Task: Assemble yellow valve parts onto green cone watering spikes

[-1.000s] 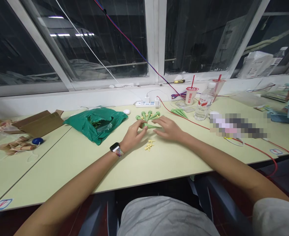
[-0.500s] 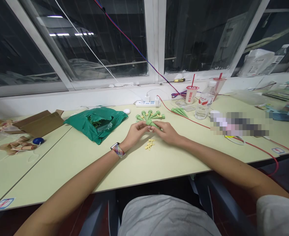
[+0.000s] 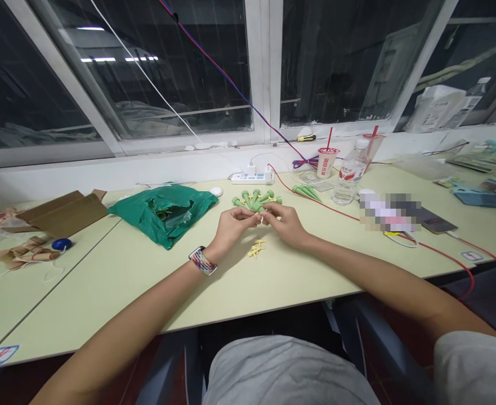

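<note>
My left hand (image 3: 231,226), with a smartwatch on its wrist, and my right hand (image 3: 285,224) meet over the pale yellow-green table (image 3: 116,270). Both pinch a small green cone-shaped plastic piece (image 3: 258,208) between their fingertips. Just behind them lies a fan of several green cones (image 3: 254,198). A few small yellow plastic parts (image 3: 256,248) lie on the table just in front of my hands. A second bunch of green cones (image 3: 308,192) lies further right.
A crumpled green plastic bag (image 3: 165,211) lies left of my hands, with a cardboard flap (image 3: 62,209) and a blue disc (image 3: 61,244) beyond. A power strip (image 3: 251,178), red cable (image 3: 442,254), cup with straw (image 3: 325,162), water bottle (image 3: 349,175) and phone (image 3: 436,224) sit behind and right.
My hands lifted the green cone off the table and drew together, fingertips now pinching it from both ends. The other person's hand at the far right has left the view.
</note>
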`<state>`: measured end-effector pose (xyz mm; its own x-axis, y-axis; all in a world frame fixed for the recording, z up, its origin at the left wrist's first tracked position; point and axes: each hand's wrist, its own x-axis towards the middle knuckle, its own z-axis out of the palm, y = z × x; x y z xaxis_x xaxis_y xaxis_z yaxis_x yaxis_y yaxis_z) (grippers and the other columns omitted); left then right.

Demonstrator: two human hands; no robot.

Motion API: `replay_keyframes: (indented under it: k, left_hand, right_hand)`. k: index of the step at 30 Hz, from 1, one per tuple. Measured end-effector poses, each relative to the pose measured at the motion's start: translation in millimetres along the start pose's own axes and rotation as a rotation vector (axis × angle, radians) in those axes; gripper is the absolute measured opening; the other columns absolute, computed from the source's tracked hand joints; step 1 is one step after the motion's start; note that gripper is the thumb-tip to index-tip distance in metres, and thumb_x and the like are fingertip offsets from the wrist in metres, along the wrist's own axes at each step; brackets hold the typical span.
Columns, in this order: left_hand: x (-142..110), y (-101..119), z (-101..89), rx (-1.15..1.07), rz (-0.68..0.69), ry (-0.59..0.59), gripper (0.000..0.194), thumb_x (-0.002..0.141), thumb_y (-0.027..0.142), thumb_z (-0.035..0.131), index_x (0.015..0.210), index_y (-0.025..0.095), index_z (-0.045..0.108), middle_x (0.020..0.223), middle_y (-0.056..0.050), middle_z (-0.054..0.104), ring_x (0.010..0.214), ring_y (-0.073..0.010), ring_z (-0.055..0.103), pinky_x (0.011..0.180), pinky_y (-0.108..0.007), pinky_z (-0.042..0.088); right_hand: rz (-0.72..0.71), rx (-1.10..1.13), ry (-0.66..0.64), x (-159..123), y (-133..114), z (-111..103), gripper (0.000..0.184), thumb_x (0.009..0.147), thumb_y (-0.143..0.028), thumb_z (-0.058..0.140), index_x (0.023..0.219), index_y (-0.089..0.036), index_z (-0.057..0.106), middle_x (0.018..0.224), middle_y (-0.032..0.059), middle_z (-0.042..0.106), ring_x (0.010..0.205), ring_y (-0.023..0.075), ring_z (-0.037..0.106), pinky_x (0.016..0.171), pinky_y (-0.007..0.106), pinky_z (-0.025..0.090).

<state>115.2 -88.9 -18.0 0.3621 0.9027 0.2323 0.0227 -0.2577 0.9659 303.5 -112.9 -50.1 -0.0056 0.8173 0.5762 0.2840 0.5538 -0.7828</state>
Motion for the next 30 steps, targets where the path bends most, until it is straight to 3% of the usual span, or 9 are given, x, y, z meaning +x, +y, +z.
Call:
replay_keyframes:
  k: [5, 9, 14, 16, 21, 23, 25, 28, 30]
  left_hand:
    - [-4, -2, 5.4, 0.092, 0.146, 0.098, 0.035, 0.077, 0.048, 0.089, 0.079, 0.018, 0.07, 0.085, -0.008, 0.078, 0.085, -0.0243, 0.075, 0.079, -0.037, 0.06]
    - [-3, -3, 1.4, 0.301, 0.283, 0.126, 0.028, 0.082, 0.044, 0.083, 0.08, 0.019, 0.071, 0.087, -0.007, 0.077, 0.086, -0.0234, 0.073, 0.087, -0.04, 0.06]
    - [5, -3, -4.1, -0.116, -0.075, -0.059, 0.032, 0.073, 0.04, 0.09, 0.079, 0.016, 0.069, 0.089, -0.013, 0.079, 0.086, -0.0259, 0.076, 0.087, -0.044, 0.061]
    - [7, -4, -4.8, -0.148, -0.091, -0.098, 0.032, 0.076, 0.041, 0.088, 0.08, 0.016, 0.068, 0.09, -0.013, 0.078, 0.086, -0.0253, 0.075, 0.087, -0.043, 0.061]
    - [3, -2, -9.3, 0.462, 0.447, 0.012, 0.02, 0.089, 0.037, 0.075, 0.08, 0.021, 0.069, 0.088, -0.008, 0.075, 0.091, -0.0245, 0.071, 0.092, -0.043, 0.057]
    - [1, -2, -13.2, 0.58, 0.522, 0.01, 0.019, 0.091, 0.035, 0.071, 0.079, 0.021, 0.068, 0.088, -0.008, 0.075, 0.092, -0.0248, 0.071, 0.093, -0.043, 0.056]
    - [0, -5, -17.2, 0.512, 0.395, -0.008, 0.022, 0.092, 0.036, 0.071, 0.077, 0.021, 0.066, 0.084, -0.008, 0.076, 0.084, -0.024, 0.072, 0.084, -0.04, 0.058]
    - [2, -11, -20.7, 0.358, 0.187, -0.061, 0.026, 0.089, 0.041, 0.075, 0.078, 0.019, 0.066, 0.083, -0.007, 0.077, 0.08, -0.0235, 0.074, 0.077, -0.037, 0.059]
    - [3, -15, -20.4, 0.374, 0.178, -0.103, 0.025, 0.087, 0.041, 0.077, 0.08, 0.019, 0.068, 0.088, -0.007, 0.078, 0.085, -0.0233, 0.074, 0.082, -0.037, 0.059]
  right_hand:
    - [0.035, 0.039, 0.012, 1, -2, 4, 0.032, 0.097, -0.055, 0.064, 0.097, -0.023, 0.068, 0.073, 0.0011, 0.071, 0.07, 0.0197, 0.068, 0.073, 0.035, 0.055]
    - [0.108, 0.107, 0.004, 2, -1, 6, 0.037, 0.094, -0.059, 0.067, 0.097, -0.022, 0.068, 0.071, 0.0008, 0.07, 0.068, 0.0196, 0.067, 0.072, 0.035, 0.054]
    - [-0.007, 0.021, -0.029, 5, -1, -1, 0.032, 0.098, -0.054, 0.063, 0.096, -0.022, 0.066, 0.079, 0.0024, 0.074, 0.076, 0.0204, 0.071, 0.076, 0.035, 0.054]
    - [-0.078, -0.049, -0.041, 5, 0, -3, 0.029, 0.099, -0.051, 0.061, 0.096, -0.022, 0.066, 0.082, 0.0028, 0.075, 0.079, 0.0206, 0.071, 0.076, 0.034, 0.053]
    - [-0.048, -0.014, -0.021, 12, 12, -2, 0.031, 0.1, -0.052, 0.06, 0.098, -0.021, 0.065, 0.076, 0.0015, 0.074, 0.072, 0.0184, 0.069, 0.076, 0.032, 0.053]
    - [0.022, 0.024, 0.076, 21, 23, -15, 0.036, 0.099, -0.057, 0.059, 0.097, -0.021, 0.064, 0.076, 0.0018, 0.073, 0.07, 0.0182, 0.069, 0.073, 0.032, 0.054]
    - [0.088, -0.012, 0.221, 32, 39, -41, 0.04, 0.098, -0.061, 0.057, 0.096, -0.021, 0.062, 0.076, 0.0026, 0.072, 0.069, 0.0187, 0.068, 0.07, 0.032, 0.054]
    - [0.105, -0.342, 0.335, 44, 62, -92, 0.036, 0.099, -0.053, 0.055, 0.103, -0.019, 0.066, 0.085, 0.0067, 0.074, 0.08, 0.0231, 0.07, 0.081, 0.037, 0.055]
    - [0.115, -0.643, 0.336, 47, 73, -120, 0.031, 0.099, -0.044, 0.056, 0.103, -0.017, 0.07, 0.098, 0.0122, 0.074, 0.092, 0.027, 0.069, 0.09, 0.042, 0.053]
